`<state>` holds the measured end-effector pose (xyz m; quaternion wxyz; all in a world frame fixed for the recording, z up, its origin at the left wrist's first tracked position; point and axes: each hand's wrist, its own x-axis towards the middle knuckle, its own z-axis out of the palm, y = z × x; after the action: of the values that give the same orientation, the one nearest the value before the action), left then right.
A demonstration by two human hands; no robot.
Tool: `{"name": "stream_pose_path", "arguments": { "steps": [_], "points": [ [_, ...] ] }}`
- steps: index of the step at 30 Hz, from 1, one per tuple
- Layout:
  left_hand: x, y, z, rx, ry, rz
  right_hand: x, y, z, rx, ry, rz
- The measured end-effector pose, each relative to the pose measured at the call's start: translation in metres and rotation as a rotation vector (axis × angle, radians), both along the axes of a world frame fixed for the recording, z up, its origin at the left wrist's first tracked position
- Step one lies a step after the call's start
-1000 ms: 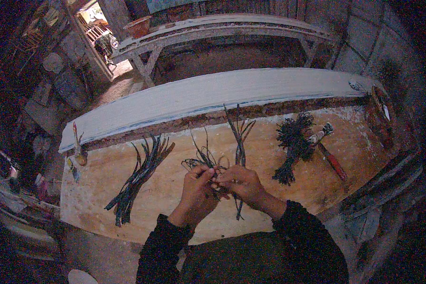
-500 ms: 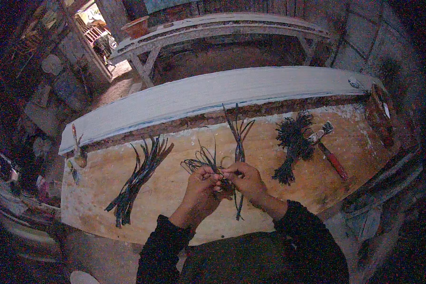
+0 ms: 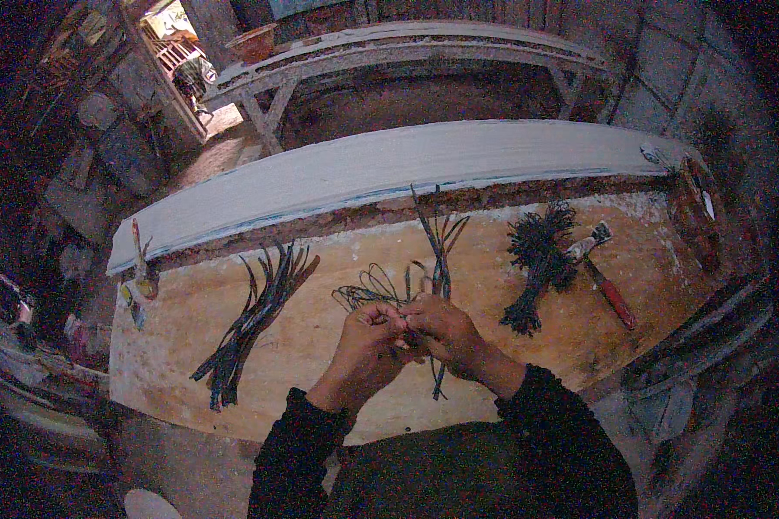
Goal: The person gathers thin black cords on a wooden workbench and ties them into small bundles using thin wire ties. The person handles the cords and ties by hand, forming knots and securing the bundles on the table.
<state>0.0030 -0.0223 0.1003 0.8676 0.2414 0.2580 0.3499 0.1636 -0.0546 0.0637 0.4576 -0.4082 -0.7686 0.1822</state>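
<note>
My left hand [image 3: 368,344] and my right hand [image 3: 450,339] meet over the wooden board, fingertips pinched together. Between them they hold thin dark strips [image 3: 370,285], whose loops fan out beyond the fingers. The exact spot where they grip is hidden by the fingers. Partly behind my right hand lies a slim bunch of dark strips [image 3: 440,253]. A thicker bundle of flat dark strips [image 3: 253,324] rests to the left. On the right lies a bushy bundle of dark, knotted-looking strands [image 3: 538,272], pinched in at its middle.
A red-handled tool [image 3: 610,296] lies beside the bushy bundle. At the board's [image 3: 312,381] left end is a brush-like tool [image 3: 143,272]. A long whitish plank [image 3: 389,160] runs along the far side. Behind stands another bench [image 3: 407,52] bearing a reddish-brown pot [image 3: 253,43].
My right fingers have shifted slightly toward my left hand and folded over the strips. A strip end now curls up by the right hand. The bundles stay where they were.
</note>
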Motion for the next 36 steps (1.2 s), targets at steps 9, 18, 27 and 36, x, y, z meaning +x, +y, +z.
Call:
{"name": "stream_pose_path", "arguments": {
  "steps": [9, 18, 27, 36],
  "points": [
    [-0.004, 0.002, 0.012, 0.251, 0.314, 0.002, 0.0, -0.003, -0.009, 0.079, -0.11, -0.198],
    [0.001, -0.006, 0.01, 0.441, 0.562, 0.073, 0.0, -0.004, -0.008, 0.041, -0.023, -0.2],
    [-0.01, 0.007, -0.062, 0.67, 0.454, 0.147, -0.01, -0.005, -0.005, -0.034, 0.117, -0.144],
    [-0.014, 0.004, -0.053, 0.881, 0.603, 0.131, -0.012, -0.005, 0.001, -0.292, 0.235, -0.153]
  ]
}}
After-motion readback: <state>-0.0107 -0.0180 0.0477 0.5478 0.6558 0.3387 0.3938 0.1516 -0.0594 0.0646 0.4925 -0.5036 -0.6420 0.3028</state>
